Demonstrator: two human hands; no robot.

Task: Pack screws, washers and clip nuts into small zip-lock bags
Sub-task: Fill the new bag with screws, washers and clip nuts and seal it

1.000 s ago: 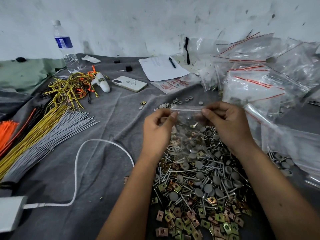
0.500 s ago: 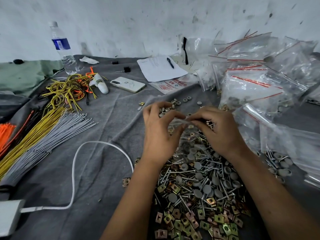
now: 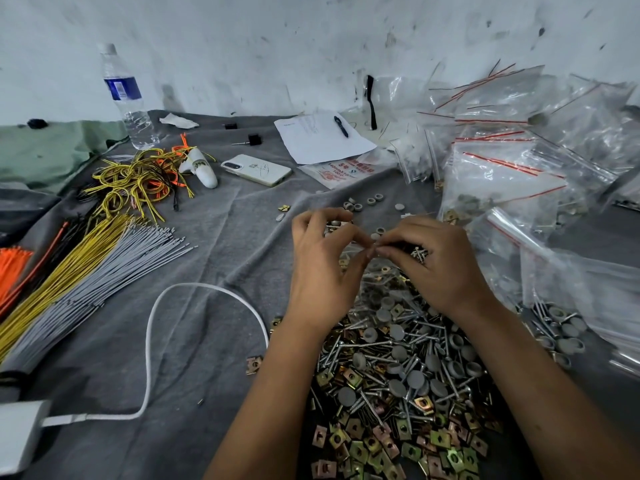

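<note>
Bag: small clear bag (image 3: 377, 271) hangs above the hardware pile (image 3: 398, 368), top edge lying 9-to-3 o'clock, mouth at 12.
Left hand (image 3: 322, 271): fingertips pinch the bag's top.
Right hand (image 3: 440, 268): fingertips pinch it alongside, touching.
Filled bags (image 3: 512, 174): at 2 o'clock.

Hardware pile (image 3: 398, 375) lies before the phone (image 3: 256, 169), cable ties (image 3: 69, 271) left, filled bags (image 3: 519, 168) right

Bare grey cloth (image 3: 221, 258) lies open left of the hardware pile (image 3: 398, 368); stacked bags (image 3: 519, 174) crowd the right.
</note>
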